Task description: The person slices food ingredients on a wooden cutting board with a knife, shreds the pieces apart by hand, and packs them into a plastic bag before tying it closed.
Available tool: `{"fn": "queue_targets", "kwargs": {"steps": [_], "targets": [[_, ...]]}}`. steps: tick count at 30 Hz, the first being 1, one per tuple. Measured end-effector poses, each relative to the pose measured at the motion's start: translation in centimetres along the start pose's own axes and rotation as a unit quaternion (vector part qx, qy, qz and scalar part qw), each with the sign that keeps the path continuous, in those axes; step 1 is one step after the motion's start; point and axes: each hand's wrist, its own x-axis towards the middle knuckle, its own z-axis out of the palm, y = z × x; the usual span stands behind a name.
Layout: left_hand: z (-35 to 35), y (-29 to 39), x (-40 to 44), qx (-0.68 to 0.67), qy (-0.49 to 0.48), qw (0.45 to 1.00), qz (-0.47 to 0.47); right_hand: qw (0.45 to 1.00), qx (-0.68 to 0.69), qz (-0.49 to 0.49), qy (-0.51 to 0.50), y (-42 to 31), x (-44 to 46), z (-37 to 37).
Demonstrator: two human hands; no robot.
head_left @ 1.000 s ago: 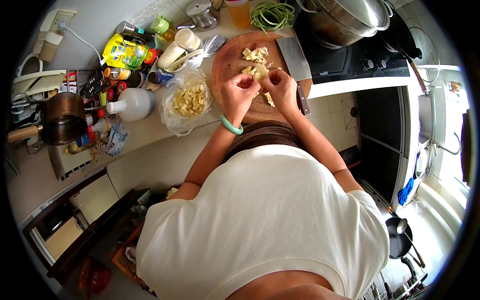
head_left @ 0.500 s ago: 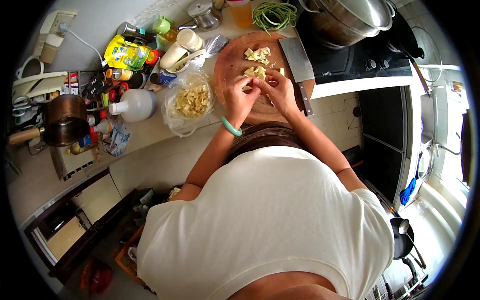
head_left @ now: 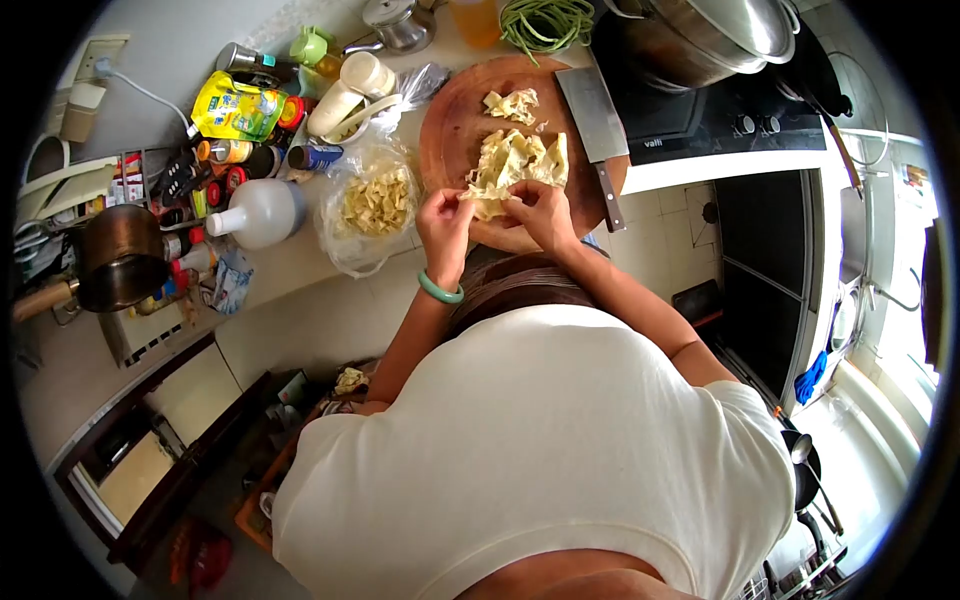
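A crinkled pale yellow sheet is spread over the round wooden board. My left hand, with a green bangle at the wrist, pinches its near left edge. Fingers of my right hand are closed on the near edge further right. Beyond the sheet lies a small crumpled yellow piece. A cleaver rests on the board's right side, its dark handle toward me. Left of the board, a clear plastic bag holds cut yellow pieces.
Green long beans lie behind the board. A large steel pot stands on the black stove at right. Bottles, a white jug, a kettle and a brown saucepan crowd the left side.
The yellow sheet has been opened out from a bunched form and covers more of the board. My hands have moved apart and closer to my body, holding its near edge.
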Motion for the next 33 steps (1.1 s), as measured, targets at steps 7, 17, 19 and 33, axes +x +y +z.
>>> {"fn": "queue_targets", "kwargs": {"steps": [7, 17, 19, 33], "targets": [[0.0, 0.3, -0.2, -0.139, 0.027, 0.984, -0.107, 0.992, -0.081, -0.092, -0.004, 2.1, 0.6, 0.8], [-0.1, 0.1, 0.2, 0.121, -0.051, 0.981, 0.143, 0.968, -0.218, -0.119, 0.027, -0.3, 0.5, 0.9], [0.2, 1.1, 0.1, 0.166, -0.070, 0.966, 0.187, 0.975, -0.186, -0.114, 0.044, 0.7, 1.0, 0.8], [1.1, 2.4, 2.4, -0.149, -0.074, 0.986, 0.011, 0.998, 0.036, -0.044, -0.001, 0.5, 0.7, -1.0]]}}
